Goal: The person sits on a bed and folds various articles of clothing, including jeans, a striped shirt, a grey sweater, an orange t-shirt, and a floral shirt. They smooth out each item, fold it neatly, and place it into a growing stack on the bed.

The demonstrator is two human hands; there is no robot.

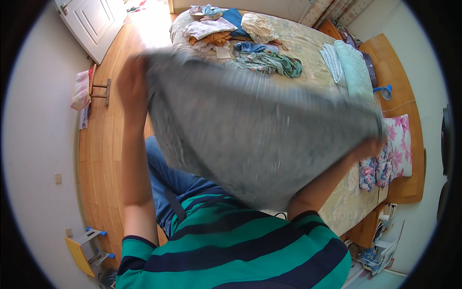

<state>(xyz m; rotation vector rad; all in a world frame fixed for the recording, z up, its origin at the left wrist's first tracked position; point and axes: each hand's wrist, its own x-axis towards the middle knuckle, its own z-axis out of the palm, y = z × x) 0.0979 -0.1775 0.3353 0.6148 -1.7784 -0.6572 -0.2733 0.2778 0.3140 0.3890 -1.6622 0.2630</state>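
A grey cloth garment (252,133), blurred by motion, is stretched wide in front of my chest. My left hand (133,83) grips its upper left corner, and my right hand (371,147) holds the opposite corner at the right, lower down. Between the two hands the fabric sags, its lower edge hanging near my striped shirt. What kind of garment it is, I cannot tell. Beyond it, a rumpled green patterned garment (267,62) lies on the bed (306,47), beside a heap of clothes (213,30) that includes white, orange and blue pieces.
Folded pale green bedding (352,68) and floral pillows (399,144) lie along the wooden headboard (389,68). A small blue lamp (385,91) is clipped there. On the left are a wooden stool (101,88), a step stool (81,254) and a white door (92,25).
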